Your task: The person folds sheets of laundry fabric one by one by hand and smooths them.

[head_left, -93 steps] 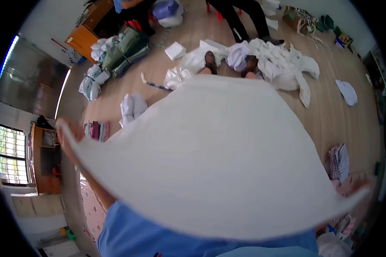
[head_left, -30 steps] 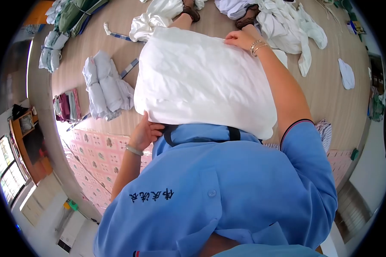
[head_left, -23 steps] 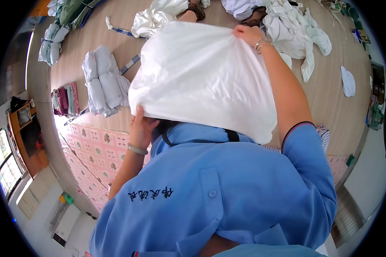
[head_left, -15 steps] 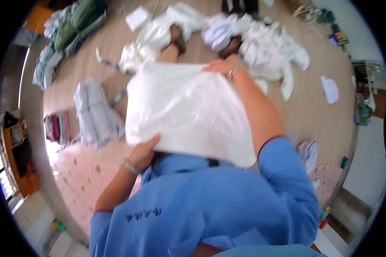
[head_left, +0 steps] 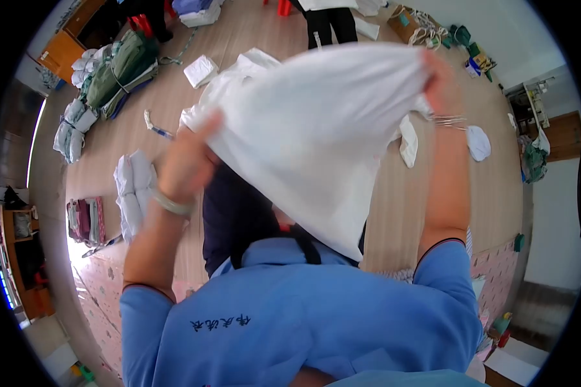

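Observation:
A white cloth [head_left: 303,122] hangs stretched in the air between both hands, over the lap. My left hand [head_left: 190,158], blurred by motion, is closed on the cloth's left edge, a bangle on its wrist. At the cloth's upper right corner, my right hand [head_left: 442,84] is also closed on it, and thin bracelets circle that wrist. The cloth's lower corner droops towards the blue shirt. More white cloth [head_left: 239,71] lies on the floor behind the raised cloth, partly hidden by it.
Rolled white bundles [head_left: 134,190] and a small stack of folded coloured cloths [head_left: 85,219] lie at the left. Tied green bundles [head_left: 116,74] are at the upper left. Another person's dark-trousered legs [head_left: 329,27] stand at the top. A white piece [head_left: 478,143] lies right.
The white cloth has been raised from the lap and spread. My right hand has moved right and up, my left hand up and left. The dark trousers on my lap now show.

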The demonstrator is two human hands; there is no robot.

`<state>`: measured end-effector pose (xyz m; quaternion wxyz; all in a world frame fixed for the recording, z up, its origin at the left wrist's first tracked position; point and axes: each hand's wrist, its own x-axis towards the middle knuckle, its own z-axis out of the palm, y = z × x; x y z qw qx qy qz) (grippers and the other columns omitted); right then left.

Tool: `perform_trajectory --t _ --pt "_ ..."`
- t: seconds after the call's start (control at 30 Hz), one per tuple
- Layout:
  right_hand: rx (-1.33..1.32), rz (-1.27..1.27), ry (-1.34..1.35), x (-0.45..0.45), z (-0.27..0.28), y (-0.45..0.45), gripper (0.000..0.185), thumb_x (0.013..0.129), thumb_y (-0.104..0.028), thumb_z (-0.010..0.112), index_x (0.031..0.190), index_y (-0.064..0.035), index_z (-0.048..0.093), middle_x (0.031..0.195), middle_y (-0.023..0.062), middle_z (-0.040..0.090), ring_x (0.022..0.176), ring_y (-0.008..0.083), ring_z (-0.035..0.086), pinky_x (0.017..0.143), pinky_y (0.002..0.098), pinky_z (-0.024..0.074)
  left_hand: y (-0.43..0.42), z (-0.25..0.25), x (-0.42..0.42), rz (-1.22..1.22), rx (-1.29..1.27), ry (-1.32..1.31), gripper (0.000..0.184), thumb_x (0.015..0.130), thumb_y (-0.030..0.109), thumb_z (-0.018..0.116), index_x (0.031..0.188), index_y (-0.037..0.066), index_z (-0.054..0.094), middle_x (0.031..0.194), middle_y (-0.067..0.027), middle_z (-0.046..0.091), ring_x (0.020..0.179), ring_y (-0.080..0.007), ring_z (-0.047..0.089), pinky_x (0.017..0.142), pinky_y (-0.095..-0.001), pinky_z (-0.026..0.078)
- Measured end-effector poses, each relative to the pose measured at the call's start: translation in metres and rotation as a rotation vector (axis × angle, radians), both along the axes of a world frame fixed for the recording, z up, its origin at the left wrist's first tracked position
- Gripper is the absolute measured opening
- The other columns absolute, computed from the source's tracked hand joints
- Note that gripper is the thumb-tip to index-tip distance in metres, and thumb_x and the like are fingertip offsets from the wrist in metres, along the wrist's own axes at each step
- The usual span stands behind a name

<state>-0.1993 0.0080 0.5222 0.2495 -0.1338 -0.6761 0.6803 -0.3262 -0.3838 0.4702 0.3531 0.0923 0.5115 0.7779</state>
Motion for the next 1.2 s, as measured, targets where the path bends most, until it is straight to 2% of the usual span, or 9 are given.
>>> perform_trajectory --t 0.13,0.27,0.3,0.37,0.6,0.7,0.9,0.97,1.2 --pt "-0.169 -0.063 0.221 0.043 0.049 0.026 0.03 0.091 -0.025 0.05 0.108 -0.0003 0.056 0.108 0.0067 0.06 0.099 0.0171 0.055 0.09 0.0338 0.0401 -0.004 0.061 -0.023 0.02 0.359 0.125 0.035 0.095 0.028 0.036 0.114 0.004 0.053 0.105 -0.0057 0.063 0.095 -0.0168 0.06 0.085 -0.0306 0.046" --pt "-0.038 -0.035 0.24 0.031 0.064 -0.017 0.026 0.09 -0.017 0.049 0.105 0.0023 0.055 0.105 0.0084 0.06 0.097 0.0188 0.055 0.09 0.0334 0.0417 0.009 0.068 -0.071 -0.495 0.348 0.166 0.033 0.095 0.025 0.036 0.113 0.003 0.054 0.11 -0.0047 0.061 0.102 -0.015 0.056 0.089 -0.0289 0.042" --pt "0.005 -0.091 0.327 0.024 0.064 -0.031 0.024 0.089 -0.014 0.048 0.102 0.0041 0.056 0.1 0.0101 0.061 0.094 0.0203 0.057 0.087 0.0333 0.0438 0.019 0.075 -0.072 -0.237 0.16 0.206 0.037 0.095 0.031 0.036 0.115 0.005 0.053 0.111 -0.003 0.06 0.097 -0.0134 0.059 0.088 -0.0318 0.044" --pt "-0.508 0.105 0.324 -0.011 -0.003 0.106 0.022 0.088 -0.012 0.048 0.098 0.0047 0.057 0.097 0.0107 0.062 0.09 0.0203 0.058 0.083 0.0338 0.0456 0.052 0.075 -0.068 -0.308 0.193 0.133 0.035 0.095 0.03 0.039 0.113 0.004 0.054 0.108 -0.0033 0.061 0.095 -0.0136 0.06 0.087 -0.0313 0.045" --pt "0.204 -0.486 -0.182 -0.082 -0.003 0.064 0.021 0.086 -0.016 0.052 0.093 0.0031 0.058 0.085 0.0093 0.061 0.075 0.0184 0.057 0.065 0.0306 0.0461 0.122 0.029 -0.197 -0.086 -0.116 0.291 0.031 0.087 0.021 0.057 0.11 0.001 0.054 0.107 -0.0055 0.061 0.1 -0.0136 0.057 0.088 -0.027 0.045" --pt "-0.006 -0.3 0.108 -0.108 -0.033 0.123 0.022 0.088 -0.019 0.051 0.089 0.0016 0.058 0.08 0.0076 0.06 0.071 0.0171 0.055 0.062 0.031 0.044 0.14 -0.005 -0.284 -0.198 -0.111 -0.049 0.035 0.084 0.025 0.059 0.109 0.001 0.054 0.106 -0.0134 0.06 0.094 -0.0251 0.057 0.09 -0.0375 0.042" --pt "0.113 -0.121 0.004 -0.063 -0.09 0.103 0.023 0.088 -0.02 0.052 0.088 0.0015 0.06 0.079 0.0056 0.061 0.071 0.0127 0.053 0.064 0.0281 0.0443 0.096 -0.003 -0.194 0.091 0.012 0.306 0.02 0.085 0.018 0.058 0.099 0.004 0.057 0.102 -0.002 0.061 0.096 -0.0108 0.056 0.084 -0.0232 0.042" --pt "-0.295 -0.118 -0.02 -0.048 -0.116 0.086 0.025 0.09 -0.018 0.051 0.107 0.0006 0.055 0.109 0.0068 0.059 0.104 0.017 0.051 0.093 0.0328 0.0388 0.064 -0.038 -0.166 0.063 -0.066 0.505 0.017 0.083 0.011 0.059 0.069 0.01 0.049 0.071 0.0045 0.047 0.071 -0.006 0.044 0.068 -0.02 0.034" --pt "-0.267 -0.082 -0.248 0.119 -0.218 -0.065 0.013 0.088 -0.017 0.054 0.087 -0.0045 0.058 0.084 -0.0021 0.055 0.078 0.0066 0.048 0.074 0.0227 0.0384 -0.064 -0.13 0.008 0.148 -0.492 0.408 0.019 0.079 0.015 0.066 0.067 0.005 0.056 0.063 0.0077 0.042 0.06 -0.0026 0.035 0.053 -0.0193 0.026"
